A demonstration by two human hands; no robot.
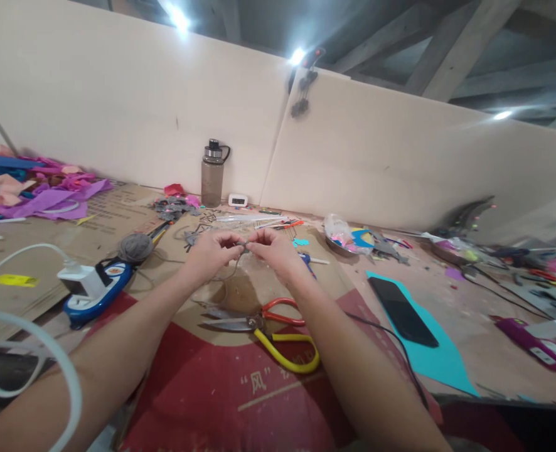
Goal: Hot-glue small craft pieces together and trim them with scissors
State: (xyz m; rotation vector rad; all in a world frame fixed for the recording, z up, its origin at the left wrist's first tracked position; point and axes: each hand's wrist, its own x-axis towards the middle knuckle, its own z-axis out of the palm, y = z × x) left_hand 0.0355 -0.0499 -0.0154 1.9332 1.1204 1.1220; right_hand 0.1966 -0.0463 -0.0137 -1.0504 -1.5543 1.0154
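My left hand [215,256] and my right hand [272,253] meet over the cardboard, fingertips nearly touching. Both pinch a thin grey yarn [236,267], whose loose end hangs in a curve below. A small dark bit shows between the fingertips, too small to name. Behind my left forearm lies a ball of grey yarn [135,248]. Under my wrists rest scissors [254,322] with one red and one yellow handle, blades pointing left and a little apart; my right forearm passes close to the handles.
A blue power strip [98,295] with a white charger and cable lies left. A dark phone [403,311] rests on turquoise sheet [440,361] at right. Behind stand a bottle [212,179], a small white clock [238,200] and a bowl of scraps [341,246]. Coloured felt [47,198] heaps far left.
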